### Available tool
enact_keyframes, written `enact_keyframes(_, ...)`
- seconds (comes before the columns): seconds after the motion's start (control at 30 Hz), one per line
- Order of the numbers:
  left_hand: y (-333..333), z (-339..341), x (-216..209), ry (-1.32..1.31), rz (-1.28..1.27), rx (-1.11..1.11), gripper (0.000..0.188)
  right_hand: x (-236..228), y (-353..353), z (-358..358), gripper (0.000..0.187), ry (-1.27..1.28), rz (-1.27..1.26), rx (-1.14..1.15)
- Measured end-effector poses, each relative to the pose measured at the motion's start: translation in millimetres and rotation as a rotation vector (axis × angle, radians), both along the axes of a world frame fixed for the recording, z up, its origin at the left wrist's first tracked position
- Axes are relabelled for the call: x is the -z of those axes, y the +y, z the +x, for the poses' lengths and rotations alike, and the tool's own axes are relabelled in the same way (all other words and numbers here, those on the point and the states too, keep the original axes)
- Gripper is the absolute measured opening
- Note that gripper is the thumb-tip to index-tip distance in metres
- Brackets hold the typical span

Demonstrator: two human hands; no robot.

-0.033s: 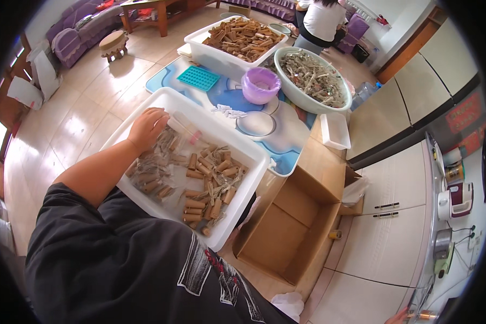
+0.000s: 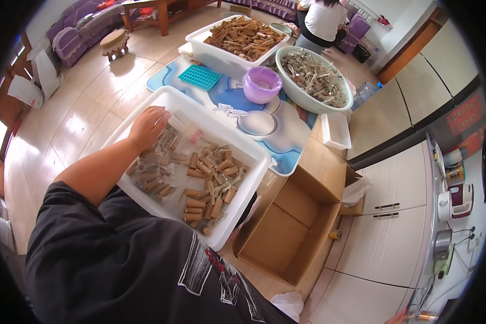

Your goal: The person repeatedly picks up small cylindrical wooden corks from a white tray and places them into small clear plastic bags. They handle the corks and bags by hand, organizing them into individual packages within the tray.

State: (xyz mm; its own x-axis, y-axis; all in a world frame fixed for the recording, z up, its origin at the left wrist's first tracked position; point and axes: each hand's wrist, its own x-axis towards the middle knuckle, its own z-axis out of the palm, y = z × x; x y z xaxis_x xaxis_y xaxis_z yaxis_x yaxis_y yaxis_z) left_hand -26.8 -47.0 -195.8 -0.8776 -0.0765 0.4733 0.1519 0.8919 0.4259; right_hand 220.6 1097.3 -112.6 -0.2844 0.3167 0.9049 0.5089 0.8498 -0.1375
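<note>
Stretches out in the middle as a table [image 2: 291, 141] with a blue, rounded pattern on top. Carries at the far side a heaped white tub [image 2: 218, 58], and to its right a pale oval basin [image 2: 292, 90]. Holds a purple bowl [image 2: 260, 93] nearer, with a teal mat [image 2: 198, 78] to the left and small white scraps [image 2: 230, 111] lying near both. Disappears at the near left beneath or behind a second white tub [image 2: 259, 162]. Bears, on the pale floor [image 2: 86, 102] farther left, a round stool [image 2: 114, 44].
</note>
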Motion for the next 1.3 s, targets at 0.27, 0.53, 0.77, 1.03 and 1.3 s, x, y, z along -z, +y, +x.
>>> enact_keyframes(0.27,-4,11,-7,-0.047,0.038,-0.051,0.026,6,-32,-7,0.050,-0.306,-0.087,0.223)
enact_keyframes(0.53,-2,-2,-1,0.024,0.228,-0.029,0.024,16,-140,-62,0.045,-0.567,-0.642,-0.365)
enact_keyframes(0.77,7,6,-23,-0.029,0.477,0.150,0.016,4,-636,-227,0.035,-0.379,-1.246,-0.995)
enact_keyframes(1.03,4,12,-26,-0.199,0.714,0.210,0.017,69,-935,-271,0.015,-0.956,-0.272,-1.594)
enact_keyframes(1.3,-34,-9,-19,-0.166,0.737,0.138,0.018,70,-927,-288,0.014,-1.117,-0.456,-1.498)
